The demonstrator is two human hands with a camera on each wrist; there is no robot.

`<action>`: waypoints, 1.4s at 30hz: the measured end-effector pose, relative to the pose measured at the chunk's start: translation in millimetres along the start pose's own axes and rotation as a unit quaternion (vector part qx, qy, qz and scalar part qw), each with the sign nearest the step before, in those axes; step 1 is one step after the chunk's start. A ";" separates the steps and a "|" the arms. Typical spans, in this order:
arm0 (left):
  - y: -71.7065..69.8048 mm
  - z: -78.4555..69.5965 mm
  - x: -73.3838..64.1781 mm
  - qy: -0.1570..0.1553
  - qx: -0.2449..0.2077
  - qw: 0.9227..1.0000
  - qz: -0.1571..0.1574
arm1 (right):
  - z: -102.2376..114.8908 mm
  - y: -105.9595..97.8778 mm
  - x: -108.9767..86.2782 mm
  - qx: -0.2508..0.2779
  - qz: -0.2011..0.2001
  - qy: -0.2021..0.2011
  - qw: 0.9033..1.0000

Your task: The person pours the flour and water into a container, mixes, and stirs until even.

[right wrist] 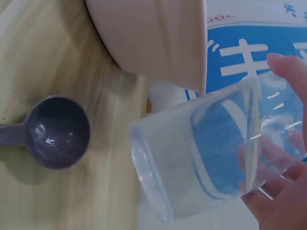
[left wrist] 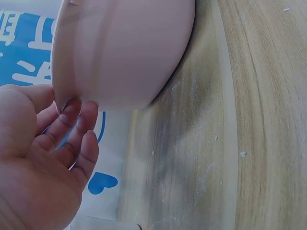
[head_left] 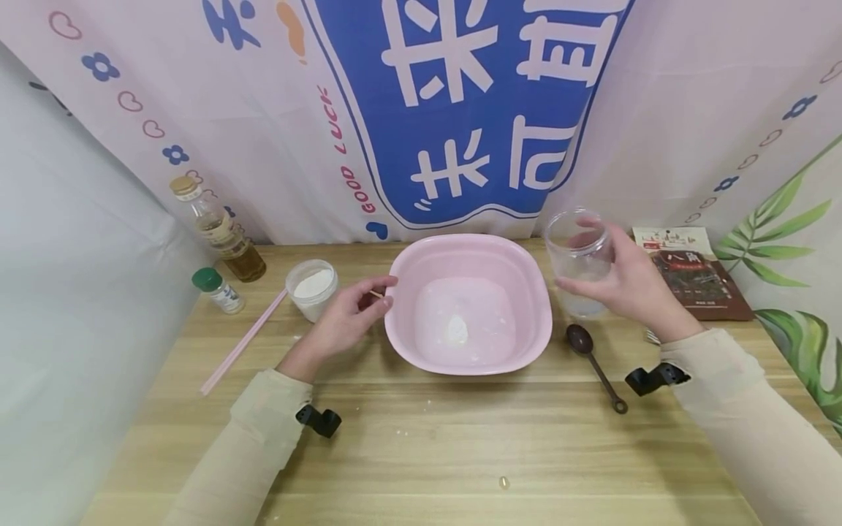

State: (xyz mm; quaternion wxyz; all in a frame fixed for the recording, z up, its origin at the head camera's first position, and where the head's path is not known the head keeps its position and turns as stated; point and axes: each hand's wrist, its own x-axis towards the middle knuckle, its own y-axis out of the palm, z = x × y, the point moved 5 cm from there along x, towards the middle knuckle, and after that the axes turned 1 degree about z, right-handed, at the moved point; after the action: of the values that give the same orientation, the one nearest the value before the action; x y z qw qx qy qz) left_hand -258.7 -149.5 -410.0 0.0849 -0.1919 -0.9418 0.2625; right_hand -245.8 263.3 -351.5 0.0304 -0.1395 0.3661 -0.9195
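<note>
A pink plastic basin (head_left: 468, 365) stands mid-table, with a pale wet-looking layer and a white patch on its bottom. At its left rim, my left hand (head_left: 345, 321) pinches the edge between thumb and fingers, as the left wrist view confirms. My right hand (head_left: 634, 281) grips a clear plastic jar (right wrist: 192, 158) near its open top, just right of the basin. The jar looks see-through, with no clear contents; whether its base touches the table, I cannot tell. Below it lies a dark brown measuring spoon (head_left: 580, 340), bowl toward the back.
Behind my left hand sits a tub of white powder (head_left: 314, 283). Further left are pink chopsticks (head_left: 243, 342), a green-capped shaker (head_left: 218, 291) and an oil bottle (head_left: 226, 237). A brown spice packet (head_left: 697, 281) lies back right. White specks dot the wooden table (head_left: 421, 453).
</note>
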 end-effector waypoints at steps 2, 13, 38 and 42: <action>0.0 0.4 -0.1 0.000 -0.002 1.000 -0.001 | -6.9 -2.4 -0.8 0.015 -0.014 0.023 1.000; -0.3 1.1 -1.3 -0.001 -0.006 1.000 -0.001 | -44.8 -3.3 -3.4 0.161 -0.094 0.064 0.980; 0.3 2.9 -1.3 -0.004 -0.005 1.000 -0.006 | -102.7 -8.4 -0.1 0.157 -0.150 0.180 0.959; 0.7 3.7 -0.3 -0.010 -0.008 1.000 -0.004 | -103.1 -8.9 -1.2 0.152 -0.131 0.189 0.961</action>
State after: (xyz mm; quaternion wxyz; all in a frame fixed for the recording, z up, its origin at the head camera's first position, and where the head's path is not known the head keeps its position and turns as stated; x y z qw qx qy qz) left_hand -259.2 -150.8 -413.5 0.0755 -0.1860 -0.9454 0.2569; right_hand -273.0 338.5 -417.2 -0.1389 -0.0037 0.1998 -0.9699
